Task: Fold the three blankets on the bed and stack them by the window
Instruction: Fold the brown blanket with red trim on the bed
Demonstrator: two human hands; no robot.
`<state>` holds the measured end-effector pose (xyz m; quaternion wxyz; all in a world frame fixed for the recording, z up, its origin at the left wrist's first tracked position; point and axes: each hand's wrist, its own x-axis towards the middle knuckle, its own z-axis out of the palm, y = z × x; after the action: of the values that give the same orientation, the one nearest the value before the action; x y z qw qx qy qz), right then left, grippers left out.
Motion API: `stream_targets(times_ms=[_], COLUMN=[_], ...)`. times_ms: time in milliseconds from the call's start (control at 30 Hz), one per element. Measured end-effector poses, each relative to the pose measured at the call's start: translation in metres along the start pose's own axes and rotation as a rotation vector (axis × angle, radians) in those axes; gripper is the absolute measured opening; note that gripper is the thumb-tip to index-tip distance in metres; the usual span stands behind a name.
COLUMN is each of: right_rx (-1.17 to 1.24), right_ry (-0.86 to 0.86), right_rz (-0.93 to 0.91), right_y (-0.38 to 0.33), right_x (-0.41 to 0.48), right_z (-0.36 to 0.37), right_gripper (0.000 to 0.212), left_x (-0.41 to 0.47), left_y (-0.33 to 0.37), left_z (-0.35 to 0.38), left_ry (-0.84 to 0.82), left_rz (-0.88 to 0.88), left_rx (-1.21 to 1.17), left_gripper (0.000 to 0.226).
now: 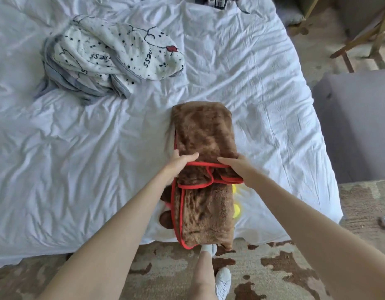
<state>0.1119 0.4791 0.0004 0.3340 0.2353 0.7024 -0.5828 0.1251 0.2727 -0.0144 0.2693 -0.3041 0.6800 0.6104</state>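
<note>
Stretching near-to-far, brown blanket (pixel 203 135); left hand (pixel 180 164), right hand (pixel 238 167) gripping middle.

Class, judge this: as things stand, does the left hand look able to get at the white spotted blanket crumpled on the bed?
Probably yes, after letting go: the left hand grips the brown blanket by its red edge, and only bare sheet lies between it and the white spotted blanket.

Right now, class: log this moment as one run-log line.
step: folding brown blanket | left hand: grips its red-trimmed edge | right hand: grips same edge | spotted blanket: crumpled on bed, unfolded
</note>
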Motion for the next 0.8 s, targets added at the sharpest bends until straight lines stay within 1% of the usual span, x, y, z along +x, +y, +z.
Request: stream_targets(times_ms=[33,100,167,233,267,300,333,367,433,500,567,600,667,700,733,767,800], right_rx=[-0.037,0.003,0.223,0.441,0.476,0.455,0.384,0.283,0.103,0.025,-0.036,-0.080,-0.181,-0.225,-0.247,-0.250,-0.240], right_ry=[0.032,0.034,-0.040,-0.108,-0.123,-0.118,-0.098,-0.069,-0.001,0.047,0.074,0.087,0.123,0.119,0.088,0.044,-0.007], right_rz=[0.030,0.045,0.007,-0.025,-0.032,-0.039,-0.050,-0.057,-0.052,-0.104,-0.172,-0.141,0.020,0.085,0.129,0.161,0.169], right_y=[0.005,0.003,-0.007,-0.017,-0.019,-0.019,-0.017,-0.012,0.005,0.029,0.060,0.077,0.110,0.125,0.138,0.148,0.155], right_x=[0.003,0.006,0.006,0.007,0.008,0.010,0.011,0.012,0.009,0.001,-0.012,-0.018,-0.031,-0.034,-0.036,-0.039,-0.043], right_z=[0.000,-0.002,-0.005,-0.008,-0.009,-0.009,-0.008,-0.006,-0.006,-0.012,-0.020,-0.022,-0.023,-0.023,-0.023,-0.022,-0.020], right_gripper=[0.040,0.036,0.031,0.035,0.038,0.039,0.038,0.035,0.033,0.037,0.028,0.033,0.050,0.050,0.046,0.044,0.046], left_x=[0.006,0.015,0.014,0.012,0.011,0.012,0.013,0.012,0.007,-0.005,-0.021,-0.030,-0.046,-0.051,-0.056,-0.060,-0.063], left_y=[-0.008,-0.012,-0.002,0.015,0.021,0.023,0.021,0.014,-0.012,-0.046,-0.079,-0.094,-0.123,-0.136,-0.147,-0.157,-0.166], left_z=[0.001,0.003,0.004,0.000,-0.003,-0.006,-0.007,-0.007,-0.005,-0.006,-0.009,-0.010,-0.009,-0.007,-0.005,-0.003,-0.001], left_ry=[-0.010,0.009,0.054,0.111,0.145,0.174,0.187,0.184,0.162,0.188,0.243,0.257,0.284,0.321,0.372,0.416,0.436], left_rz=[-0.030,0.025,0.167,0.337,0.407,0.447,0.453,0.419,0.287,0.187,0.125,0.092,0.042,0.013,-0.026,-0.067,-0.104], left_rx=[0.036,0.081,0.086,0.045,0.027,0.024,0.039,0.072,0.118,0.094,0.049,0.048,0.095,0.133,0.170,0.182,0.160], left_gripper=[0.087,0.074,0.064,0.058,0.057,0.056,0.057,0.059,0.062,0.062,0.068,0.070,0.066,0.067,0.070,0.071,0.071])
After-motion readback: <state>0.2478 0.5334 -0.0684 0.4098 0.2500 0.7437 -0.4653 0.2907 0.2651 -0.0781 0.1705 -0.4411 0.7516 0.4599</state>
